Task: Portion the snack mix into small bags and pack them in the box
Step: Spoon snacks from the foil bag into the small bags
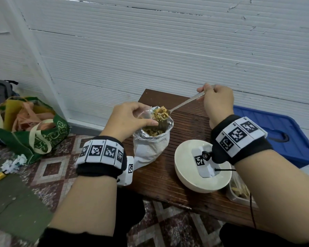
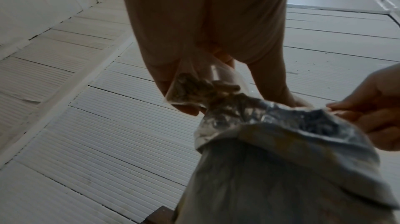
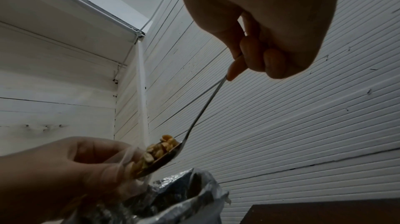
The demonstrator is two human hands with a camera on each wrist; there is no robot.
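The left hand (image 1: 130,118) pinches a small clear bag (image 1: 144,114) by its mouth, thumb on the near side and fingers on the far side, holding it open directly over the foil pouch (image 1: 152,139). That placement looks deliberate: any snack mix (image 1: 161,113) that misses the bag should drop back into the pouch rather than onto the table (image 1: 189,122). The left wrist view shows some mix already lying in the bag's lower corner.

The right hand (image 1: 217,102) grips the far end of the spoon (image 1: 185,102) handle, fingers curled round it with the thumb on top. Holding it by the end keeps the hand well clear of the bag's mouth. The bowl of the spoon is heaped and tilted down to the left, its tip at the bag's opening, so tipping in appears to be the step in hand.

The pouch stands upright on the left part of the table with its top rolled down, which keeps the mix easy to reach.

Counted: one spoon, one small bag in hand, one pouch, one white bowl (image 1: 185,179) near right, empty as far as shows. One clear tub (image 1: 238,192) at the near right edge holds something pale; whether it is the box cannot be told. A blue lid (image 1: 275,125) lies far right.
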